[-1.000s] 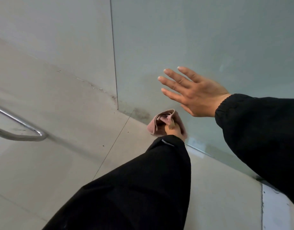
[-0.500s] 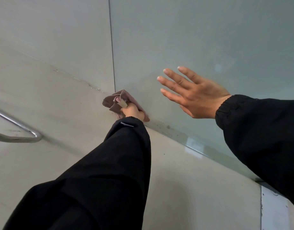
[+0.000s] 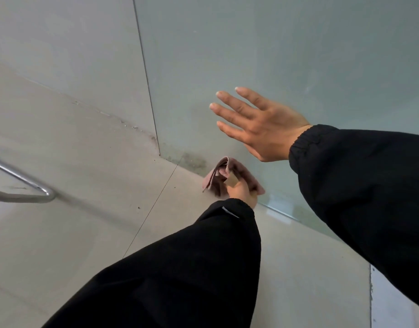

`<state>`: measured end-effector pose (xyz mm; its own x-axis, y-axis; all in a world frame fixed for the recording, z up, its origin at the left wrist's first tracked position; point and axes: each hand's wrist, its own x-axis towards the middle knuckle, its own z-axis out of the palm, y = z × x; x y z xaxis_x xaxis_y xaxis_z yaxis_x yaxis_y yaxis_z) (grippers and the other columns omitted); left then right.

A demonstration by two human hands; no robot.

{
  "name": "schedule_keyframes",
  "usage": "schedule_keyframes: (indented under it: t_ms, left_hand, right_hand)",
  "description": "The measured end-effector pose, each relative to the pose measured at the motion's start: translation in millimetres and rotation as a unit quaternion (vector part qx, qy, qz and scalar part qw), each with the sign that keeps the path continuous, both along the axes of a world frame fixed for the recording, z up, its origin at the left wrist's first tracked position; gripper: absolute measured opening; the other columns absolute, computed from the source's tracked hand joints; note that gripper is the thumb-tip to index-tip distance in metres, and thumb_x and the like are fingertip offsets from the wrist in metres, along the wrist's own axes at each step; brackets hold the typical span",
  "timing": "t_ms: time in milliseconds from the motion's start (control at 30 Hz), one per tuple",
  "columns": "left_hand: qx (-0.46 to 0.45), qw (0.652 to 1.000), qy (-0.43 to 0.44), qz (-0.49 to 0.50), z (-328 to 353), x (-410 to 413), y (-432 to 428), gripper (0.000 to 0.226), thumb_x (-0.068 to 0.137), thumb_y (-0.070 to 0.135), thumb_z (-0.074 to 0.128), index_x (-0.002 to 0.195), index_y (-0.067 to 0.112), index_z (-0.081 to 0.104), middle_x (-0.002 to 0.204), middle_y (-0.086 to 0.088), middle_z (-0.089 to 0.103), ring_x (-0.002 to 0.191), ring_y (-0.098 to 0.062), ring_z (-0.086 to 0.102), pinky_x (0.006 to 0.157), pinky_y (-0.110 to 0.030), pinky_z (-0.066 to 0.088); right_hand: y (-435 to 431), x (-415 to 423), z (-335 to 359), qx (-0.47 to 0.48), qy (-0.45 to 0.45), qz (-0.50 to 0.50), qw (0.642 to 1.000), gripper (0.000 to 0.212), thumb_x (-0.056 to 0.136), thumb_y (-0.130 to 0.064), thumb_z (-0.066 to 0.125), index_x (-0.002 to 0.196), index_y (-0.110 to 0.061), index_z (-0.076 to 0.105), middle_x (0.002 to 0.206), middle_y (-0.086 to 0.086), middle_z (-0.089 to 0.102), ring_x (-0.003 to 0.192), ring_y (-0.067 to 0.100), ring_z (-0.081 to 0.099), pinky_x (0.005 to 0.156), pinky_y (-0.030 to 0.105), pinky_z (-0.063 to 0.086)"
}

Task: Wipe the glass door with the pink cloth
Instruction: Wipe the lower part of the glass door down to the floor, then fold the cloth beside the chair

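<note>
A frosted glass door (image 3: 286, 55) fills the upper right of the view. My left hand (image 3: 242, 191) grips a bunched pink cloth (image 3: 218, 177) and holds it against the bottom edge of the glass, a little right of the door's lower left corner. My right hand (image 3: 258, 124) lies flat on the glass above the cloth, fingers straight and spread. Both arms wear black sleeves. A smudged patch (image 3: 192, 160) marks the glass near the corner.
A second glass panel (image 3: 69, 55) stands to the left, past a thin vertical seam. Pale floor tiles (image 3: 85, 221) spread below. A bent metal rail (image 3: 26, 185) juts in at the left edge.
My left hand swept the cloth along the bottom edge to the left corner half a second ago, then back to the right. My right hand stayed flat on the glass.
</note>
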<state>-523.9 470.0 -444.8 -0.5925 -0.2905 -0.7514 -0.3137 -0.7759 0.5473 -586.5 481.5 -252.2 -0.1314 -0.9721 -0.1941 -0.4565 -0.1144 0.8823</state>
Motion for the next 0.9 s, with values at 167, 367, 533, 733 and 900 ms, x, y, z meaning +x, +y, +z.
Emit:
schedule_keyframes:
  t_ms: [167, 367, 533, 733, 900]
  left_hand:
    - [0.088, 0.993, -0.069, 0.035, 8.6, 11.6, -11.0, 0.037, 0.101, 0.020, 0.043, 0.135, 0.007, 0.043, 0.110, -0.014, 0.061, 0.079, -0.022, 0.058, 0.049, -0.027, 0.046]
    - [0.118, 0.991, 0.002, 0.055, 25.3, 26.3, -1.0, 0.030, 0.100, 0.033, 0.047, 0.124, 0.018, 0.058, 0.093, 0.003, 0.065, 0.078, -0.012, 0.057, 0.059, -0.021, 0.046]
    - [0.149, 0.987, 0.036, 0.041, 60.6, 50.9, 2.8, 0.012, 0.093, 0.009, 0.049, 0.086, 0.015, 0.057, 0.074, 0.001, 0.055, 0.072, -0.012, 0.051, 0.072, -0.025, 0.046]
    - [0.198, 0.975, 0.064, 0.077, 133.8, 110.5, 4.9, 0.023, 0.094, 0.006, 0.051, 0.113, 0.002, 0.064, 0.110, -0.010, 0.065, 0.106, -0.024, 0.061, 0.087, -0.038, 0.054]
    - [0.201, 0.974, 0.047, 0.091, 218.2, 151.0, 10.7, 0.020, 0.098, 0.007, 0.048, 0.108, 0.000, 0.064, 0.110, -0.013, 0.064, 0.106, -0.027, 0.063, 0.089, -0.038, 0.055]
  right_hand:
    - [-1.0, 14.7, 9.2, -0.037, -0.122, -0.021, 0.992, 0.049, 0.081, -0.026, 0.034, 0.118, -0.015, 0.064, 0.150, 0.011, 0.041, 0.145, 0.035, 0.023, 0.118, 0.051, 0.006]
    - [35.7, 40.0, -3.8, -0.041, -0.302, -0.116, 0.945, 0.035, 0.072, -0.025, 0.051, 0.098, -0.012, 0.071, 0.112, 0.008, 0.068, 0.127, 0.033, 0.050, 0.107, 0.046, 0.037]
    - [87.0, 68.6, 9.7, -0.177, -0.472, -0.331, 0.797, 0.051, 0.084, -0.019, 0.053, 0.134, -0.014, 0.039, 0.120, 0.006, 0.058, 0.109, 0.029, 0.051, 0.085, 0.039, 0.044]
    - [97.1, 106.5, 44.0, -0.247, -0.610, -0.491, 0.570, 0.064, 0.084, -0.031, 0.066, 0.138, -0.017, 0.033, 0.132, 0.005, 0.054, 0.115, 0.028, 0.052, 0.091, 0.040, 0.048]
    - [93.9, 142.5, 92.9, -0.253, -0.634, -0.467, 0.562, 0.046, 0.082, -0.028, 0.060, 0.127, -0.035, 0.050, 0.100, -0.005, 0.065, 0.091, 0.024, 0.061, 0.075, 0.034, 0.051]
